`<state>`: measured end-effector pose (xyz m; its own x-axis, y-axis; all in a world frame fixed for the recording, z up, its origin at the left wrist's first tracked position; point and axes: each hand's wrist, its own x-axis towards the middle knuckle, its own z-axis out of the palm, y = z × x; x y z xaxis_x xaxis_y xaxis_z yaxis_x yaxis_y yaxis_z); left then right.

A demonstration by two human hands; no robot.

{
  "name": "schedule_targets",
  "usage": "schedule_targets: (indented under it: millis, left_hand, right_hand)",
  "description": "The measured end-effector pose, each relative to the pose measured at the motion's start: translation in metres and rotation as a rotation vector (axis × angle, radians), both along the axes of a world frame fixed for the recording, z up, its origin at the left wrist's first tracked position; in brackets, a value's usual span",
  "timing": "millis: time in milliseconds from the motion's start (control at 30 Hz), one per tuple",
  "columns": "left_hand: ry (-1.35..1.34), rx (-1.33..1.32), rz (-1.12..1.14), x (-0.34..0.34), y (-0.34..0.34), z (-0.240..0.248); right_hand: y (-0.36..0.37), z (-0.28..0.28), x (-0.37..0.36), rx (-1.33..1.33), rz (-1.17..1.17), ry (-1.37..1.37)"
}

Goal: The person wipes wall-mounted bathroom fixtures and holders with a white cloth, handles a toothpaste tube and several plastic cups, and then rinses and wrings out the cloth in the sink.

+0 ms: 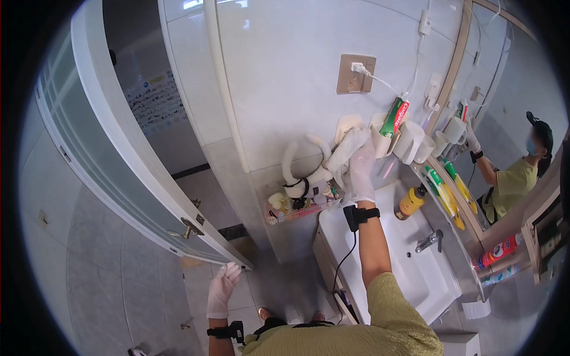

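Observation:
My right hand (pixel 362 172), in a white glove with a black wrist strap, presses a white cloth (pixel 347 148) against the white tiled wall just left of a wall-mounted cup holder (pixel 380 142). The holder carries a toothpaste box (pixel 395 117) and white cups (pixel 409 142). My left hand (pixel 222 288), also gloved, hangs low over the grey floor, fingers loosely apart and holding nothing, close to the bottom corner of the open door (pixel 119 172).
A white sink (pixel 409 261) with a chrome tap (pixel 428 240) lies below my right arm. A yellow bottle (pixel 411 202) stands on its rim. A wire basket (pixel 297 207) holds a white plush toy (pixel 306 178). A wall socket (pixel 355 73) and mirror (pixel 510 118) are above.

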<state>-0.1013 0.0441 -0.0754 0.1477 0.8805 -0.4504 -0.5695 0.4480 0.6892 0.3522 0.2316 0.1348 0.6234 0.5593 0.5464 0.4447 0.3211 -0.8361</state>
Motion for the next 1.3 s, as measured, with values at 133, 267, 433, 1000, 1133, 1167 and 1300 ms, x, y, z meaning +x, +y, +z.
schedule_targets:
  millis: [133, 267, 433, 1000, 1133, 1167, 1300]
  left_hand:
    - [-0.016, 0.046, -0.009, 0.008, 0.003, 0.003]
    - [-0.012, 0.059, -0.046, 0.024, 0.013, 0.000]
    - [-0.019, 0.047, 0.021, 0.001, -0.001, -0.004]
    - [-0.112, 0.044, -0.031, 0.013, 0.012, -0.012]
    - [-0.078, 0.009, 0.039, 0.010, 0.006, -0.011]
    - [-0.078, 0.004, 0.039, 0.009, 0.005, -0.011]
    - [-0.055, -0.012, 0.047, 0.006, 0.003, -0.009]
  right_hand:
    - [0.006, -0.013, 0.003, -0.046, -0.025, 0.022]
    - [0.026, -0.046, 0.036, 0.042, 0.127, 0.254]
    - [-0.003, -0.023, -0.007, 0.156, 0.051, 0.175]
    - [-0.026, 0.004, -0.024, 0.037, -0.181, -0.375]
    - [-0.019, 0.009, -0.039, -0.016, -0.288, -0.413]
    - [-0.017, 0.008, -0.038, -0.021, -0.287, -0.413]
    - [-0.011, 0.002, -0.034, -0.006, -0.339, -0.493]
